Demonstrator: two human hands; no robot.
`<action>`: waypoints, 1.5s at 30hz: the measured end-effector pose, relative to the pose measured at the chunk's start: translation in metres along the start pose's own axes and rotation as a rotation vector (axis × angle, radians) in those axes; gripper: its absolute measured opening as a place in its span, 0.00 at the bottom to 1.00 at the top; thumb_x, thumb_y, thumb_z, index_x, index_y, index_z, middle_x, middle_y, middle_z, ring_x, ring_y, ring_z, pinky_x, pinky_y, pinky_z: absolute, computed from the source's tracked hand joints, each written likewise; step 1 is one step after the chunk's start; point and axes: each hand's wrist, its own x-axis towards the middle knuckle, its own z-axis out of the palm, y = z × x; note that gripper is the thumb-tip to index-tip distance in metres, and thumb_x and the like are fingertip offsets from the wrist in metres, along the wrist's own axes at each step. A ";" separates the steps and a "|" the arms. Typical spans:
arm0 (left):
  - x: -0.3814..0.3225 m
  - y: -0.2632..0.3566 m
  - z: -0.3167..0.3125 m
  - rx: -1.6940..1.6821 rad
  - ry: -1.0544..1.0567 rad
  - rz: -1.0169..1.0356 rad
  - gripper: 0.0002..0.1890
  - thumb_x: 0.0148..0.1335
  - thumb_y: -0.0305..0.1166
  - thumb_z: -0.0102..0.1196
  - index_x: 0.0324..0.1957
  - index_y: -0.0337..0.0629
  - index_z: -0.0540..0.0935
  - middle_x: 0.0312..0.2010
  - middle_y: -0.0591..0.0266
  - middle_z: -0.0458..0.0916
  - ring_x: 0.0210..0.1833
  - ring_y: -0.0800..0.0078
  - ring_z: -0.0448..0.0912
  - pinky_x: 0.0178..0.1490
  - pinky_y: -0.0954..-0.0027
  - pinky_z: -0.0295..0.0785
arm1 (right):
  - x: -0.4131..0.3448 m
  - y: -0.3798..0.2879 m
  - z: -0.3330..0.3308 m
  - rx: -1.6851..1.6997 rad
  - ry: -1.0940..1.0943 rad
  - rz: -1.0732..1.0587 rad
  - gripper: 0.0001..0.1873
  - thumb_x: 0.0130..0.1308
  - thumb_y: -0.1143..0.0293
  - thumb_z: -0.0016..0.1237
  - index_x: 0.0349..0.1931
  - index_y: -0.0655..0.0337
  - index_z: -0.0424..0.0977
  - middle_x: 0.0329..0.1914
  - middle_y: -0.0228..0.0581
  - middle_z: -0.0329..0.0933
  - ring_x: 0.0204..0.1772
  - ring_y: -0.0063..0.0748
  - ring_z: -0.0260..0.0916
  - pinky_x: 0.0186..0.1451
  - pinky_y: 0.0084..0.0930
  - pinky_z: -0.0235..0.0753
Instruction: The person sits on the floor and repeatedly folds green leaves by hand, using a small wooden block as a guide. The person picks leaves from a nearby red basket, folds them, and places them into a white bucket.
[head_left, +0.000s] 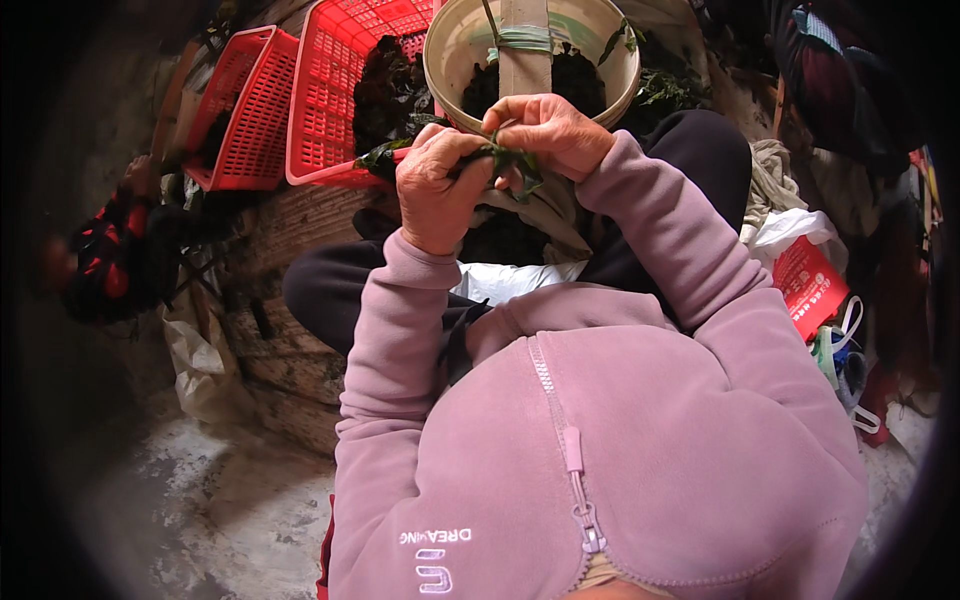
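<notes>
Both hands meet in front of the rim of a round cream plastic tub (436, 71). Between them is a piece of dark green leafy seaweed (519, 166). My left hand (442, 184) pinches it between thumb and fingers, and part of the frond sticks out to the left of that hand. My right hand (551, 135) pinches the same piece at its upper end with thumb and forefinger. Dark seaweed (577, 82) lies in the tub, and a flat board (525, 71), tied round with pale green cord, stands across it.
Left of the tub are a red plastic basket (322, 97) holding dark seaweed and another red basket (259, 112). A person in red and black (112, 255) is at the far left. On the right lie a crumpled cloth (772, 176) and a red-and-white plastic bag (806, 281) with writing.
</notes>
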 end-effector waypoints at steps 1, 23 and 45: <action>-0.001 -0.003 0.003 0.075 0.041 -0.021 0.09 0.40 0.22 0.59 0.28 0.39 0.78 0.22 0.62 0.75 0.27 0.66 0.72 0.32 0.70 0.67 | 0.000 0.001 0.001 0.010 0.074 -0.016 0.11 0.57 0.71 0.55 0.37 0.66 0.71 0.25 0.32 0.73 0.23 0.19 0.70 0.26 0.12 0.70; -0.011 -0.016 0.001 -0.970 0.099 -0.694 0.11 0.51 0.19 0.58 0.35 0.40 0.72 0.32 0.64 0.78 0.30 0.77 0.77 0.32 0.77 0.74 | -0.008 0.010 -0.012 0.375 -0.285 0.166 0.08 0.64 0.69 0.45 0.26 0.59 0.68 0.13 0.20 0.51 0.14 0.11 0.44 0.16 0.13 0.45; -0.008 0.007 -0.003 0.431 0.133 0.150 0.06 0.42 0.22 0.61 0.22 0.39 0.75 0.23 0.61 0.74 0.31 0.64 0.71 0.36 0.68 0.66 | -0.023 0.001 0.012 0.049 0.063 0.076 0.08 0.61 0.72 0.50 0.39 0.65 0.73 0.15 0.18 0.58 0.14 0.09 0.46 0.17 0.12 0.46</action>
